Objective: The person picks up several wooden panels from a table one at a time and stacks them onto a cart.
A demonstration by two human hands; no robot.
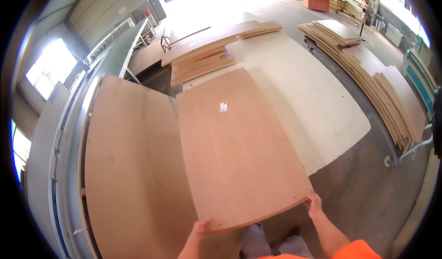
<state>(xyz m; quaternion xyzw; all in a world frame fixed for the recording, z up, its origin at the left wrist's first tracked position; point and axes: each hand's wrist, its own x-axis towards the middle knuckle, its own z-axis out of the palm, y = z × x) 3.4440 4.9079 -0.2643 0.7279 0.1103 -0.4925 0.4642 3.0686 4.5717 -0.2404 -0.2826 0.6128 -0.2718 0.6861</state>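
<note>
Between my hands is a large brown wooden panel [239,157] with a small white label [223,107] on its face. My left hand [200,226] grips its near left corner, the thumb on top. At the near right corner my right hand [313,204] is closed around the edge, fingers partly hidden below it. The panel stretches away from me, its far part over a pale board [313,107]. Its left side lies along or above a wide brown sheet [133,157]; whether they touch I cannot tell.
Behind the panel, more wooden boards [207,58] lie stacked. At the right, a cart [391,160] carries a long pile of boards [368,88]. A long machine [69,167] with a metal rail runs along the left. Grey floor [359,190] shows at the right front.
</note>
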